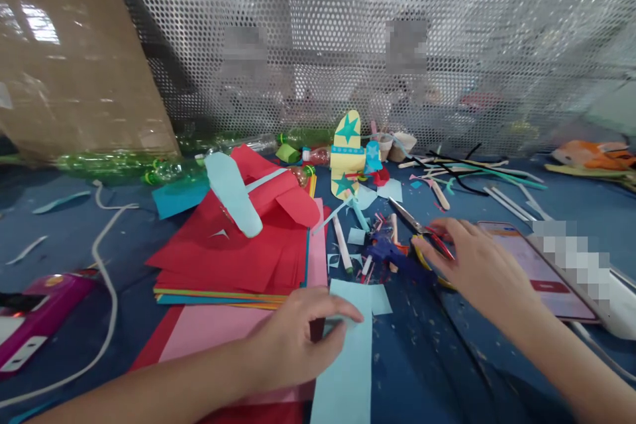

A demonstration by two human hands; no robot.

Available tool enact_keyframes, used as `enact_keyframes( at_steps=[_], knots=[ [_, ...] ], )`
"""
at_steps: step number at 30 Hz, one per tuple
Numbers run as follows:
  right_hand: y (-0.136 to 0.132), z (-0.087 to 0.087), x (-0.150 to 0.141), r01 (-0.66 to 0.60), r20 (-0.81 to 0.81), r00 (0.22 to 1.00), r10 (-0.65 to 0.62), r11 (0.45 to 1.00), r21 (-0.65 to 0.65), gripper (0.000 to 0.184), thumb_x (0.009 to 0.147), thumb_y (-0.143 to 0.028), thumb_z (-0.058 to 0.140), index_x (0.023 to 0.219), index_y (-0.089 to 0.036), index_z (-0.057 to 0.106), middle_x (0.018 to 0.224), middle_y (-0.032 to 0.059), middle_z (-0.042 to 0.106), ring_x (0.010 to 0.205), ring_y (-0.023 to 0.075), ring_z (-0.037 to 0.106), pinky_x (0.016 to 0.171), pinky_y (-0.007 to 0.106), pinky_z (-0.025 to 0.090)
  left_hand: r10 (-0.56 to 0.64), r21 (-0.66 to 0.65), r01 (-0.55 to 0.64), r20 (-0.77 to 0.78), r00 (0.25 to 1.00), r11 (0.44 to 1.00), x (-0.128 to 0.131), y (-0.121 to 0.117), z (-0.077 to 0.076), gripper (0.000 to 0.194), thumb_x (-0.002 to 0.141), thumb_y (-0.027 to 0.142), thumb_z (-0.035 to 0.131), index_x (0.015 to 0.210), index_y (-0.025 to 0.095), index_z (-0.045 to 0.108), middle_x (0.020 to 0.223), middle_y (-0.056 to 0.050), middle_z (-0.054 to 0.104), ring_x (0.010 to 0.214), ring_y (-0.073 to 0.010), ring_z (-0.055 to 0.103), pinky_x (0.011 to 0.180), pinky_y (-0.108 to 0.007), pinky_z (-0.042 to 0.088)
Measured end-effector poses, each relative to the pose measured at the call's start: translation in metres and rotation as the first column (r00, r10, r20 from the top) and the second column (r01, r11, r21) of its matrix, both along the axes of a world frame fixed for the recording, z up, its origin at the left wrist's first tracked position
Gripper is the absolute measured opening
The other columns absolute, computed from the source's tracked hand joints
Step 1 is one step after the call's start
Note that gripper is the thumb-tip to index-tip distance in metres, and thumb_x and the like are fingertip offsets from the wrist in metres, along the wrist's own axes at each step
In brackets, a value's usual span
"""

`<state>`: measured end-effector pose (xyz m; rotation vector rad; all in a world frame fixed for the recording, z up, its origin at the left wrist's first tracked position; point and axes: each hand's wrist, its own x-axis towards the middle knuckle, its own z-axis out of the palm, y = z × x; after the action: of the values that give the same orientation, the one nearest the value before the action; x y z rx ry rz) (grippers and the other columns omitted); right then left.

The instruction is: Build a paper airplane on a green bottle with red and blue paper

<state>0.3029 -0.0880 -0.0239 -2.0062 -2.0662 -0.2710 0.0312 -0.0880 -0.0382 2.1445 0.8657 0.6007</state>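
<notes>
My left hand (305, 334) rests over a light blue paper strip (348, 371), its thumb and index finger curved with a gap between them. At the right, my right hand (479, 265) has its fingers on the red and yellow handles of a pair of scissors (410, 218), whose blades point away to the upper left. A dark blue glue gun (400, 253) lies just left of that hand. Beyond my left hand, a red paper plane (271, 192) with a light blue wing (233, 192) sits on a stack of coloured paper (209, 265).
A phone (541, 271) lies at the right, near a white device (621, 305). Behind stand a yellow paper figure with stars (346, 162), plastic bottles (173, 171) and a perforated metal panel (318, 26). A white cable (112, 291) and a magenta device (54, 311) are at the left.
</notes>
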Motion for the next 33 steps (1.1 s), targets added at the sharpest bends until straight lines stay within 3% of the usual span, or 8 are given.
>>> enact_keyframes(
  at_steps=[3,7,11,17,21,24,27,33],
  knots=[
    [-0.005,-0.005,-0.015,-0.186,-0.307,0.939,0.153,0.979,-0.084,0.041,0.084,-0.048,0.056,0.116,-0.022,0.053,0.108,0.009,0.065,0.094,0.025,0.065,0.079,0.038,0.053,-0.024,0.045,0.023,0.03,0.999,0.999,-0.001,0.0,-0.004,0.028,0.081,0.014,0.047,0.096,0.021,0.069,0.076,-0.002,0.07,0.064,-0.014,0.061,0.062,-0.022,0.048],
    [-0.005,-0.014,-0.024,-0.216,-0.339,0.924,0.179,0.974,-0.074,0.03,0.088,-0.032,0.052,0.116,-0.021,0.055,0.107,0.0088,0.062,0.099,0.0235,0.063,0.086,0.039,0.051,-0.008,0.028,0.007,0.028,1.0,1.0,-0.002,0.001,-0.007,0.03,0.082,0.015,0.047,0.107,0.022,0.062,0.098,-0.003,0.071,0.065,-0.0134,0.062,0.063,-0.022,0.049],
    [-0.004,-0.01,-0.021,-0.171,-0.366,0.918,0.154,0.985,-0.012,0.029,0.09,-0.035,0.049,0.115,-0.022,0.056,0.101,0.0074,0.063,0.088,0.022,0.065,0.079,0.035,0.053,0.017,-0.001,-0.017,0.013,1.0,1.0,-0.003,0.001,-0.006,0.029,0.083,0.019,0.048,0.11,0.023,0.059,0.104,-0.003,0.07,0.075,-0.0154,0.064,0.066,-0.022,0.05],
    [0.006,-0.001,0.0,-0.075,-0.235,0.964,0.121,0.978,0.194,0.039,0.094,-0.044,0.039,0.119,-0.02,0.055,0.102,0.0117,0.059,0.093,0.0252,0.062,0.087,0.039,0.049,0.094,-0.107,-0.101,-0.075,0.993,0.989,0.001,0.004,-0.007,0.024,0.082,0.021,0.049,0.102,0.021,0.062,0.077,0.001,0.067,0.056,-0.0117,0.053,0.058,-0.021,0.046],
    [0.022,-0.012,0.021,0.003,-0.136,0.99,0.025,0.979,0.202,0.04,0.094,-0.042,0.036,0.116,-0.015,0.056,0.098,0.014,0.058,0.093,0.0279,0.061,0.085,0.04,0.049,0.05,-0.153,-0.062,-0.081,0.995,0.986,0.002,0.006,-0.007,0.025,0.081,0.02,0.054,0.103,0.023,0.064,0.091,0.0,0.07,0.066,-0.0126,0.059,0.064,-0.022,0.047],
    [0.029,-0.024,0.028,0.024,-0.123,0.992,-0.004,0.986,0.167,0.035,0.093,-0.037,0.038,0.112,-0.014,0.056,0.089,0.0117,0.058,0.083,0.0267,0.062,0.078,0.039,0.051,-0.011,-0.138,0.005,-0.047,0.999,0.99,0.001,0.006,-0.007,0.027,0.083,0.018,0.055,0.106,0.025,0.066,0.1,0.0,0.07,0.085,-0.0158,0.063,0.076,-0.024,0.047],
    [0.03,-0.031,0.029,0.025,-0.107,0.994,-0.009,0.988,0.153,0.031,0.091,-0.033,0.041,0.11,-0.014,0.057,0.088,0.0112,0.057,0.079,0.0268,0.062,0.076,0.04,0.051,-0.06,-0.098,0.055,-0.054,0.997,0.994,0.002,0.004,-0.008,0.029,0.084,0.015,0.054,0.108,0.026,0.066,0.094,-0.001,0.068,0.081,-0.0155,0.062,0.074,-0.024,0.048],
    [0.026,-0.023,0.023,0.014,-0.059,0.998,-0.003,0.984,0.177,0.03,0.088,-0.03,0.047,0.109,-0.013,0.061,0.099,0.016,0.056,0.095,0.0328,0.056,0.088,0.046,0.045,-0.098,0.081,0.1,-0.03,0.995,0.992,0.006,-0.002,-0.013,0.029,0.087,0.007,0.045,0.102,0.022,0.065,0.102,-0.007,0.062,0.095,-0.0184,0.058,0.084,-0.028,0.048]
  ],
)
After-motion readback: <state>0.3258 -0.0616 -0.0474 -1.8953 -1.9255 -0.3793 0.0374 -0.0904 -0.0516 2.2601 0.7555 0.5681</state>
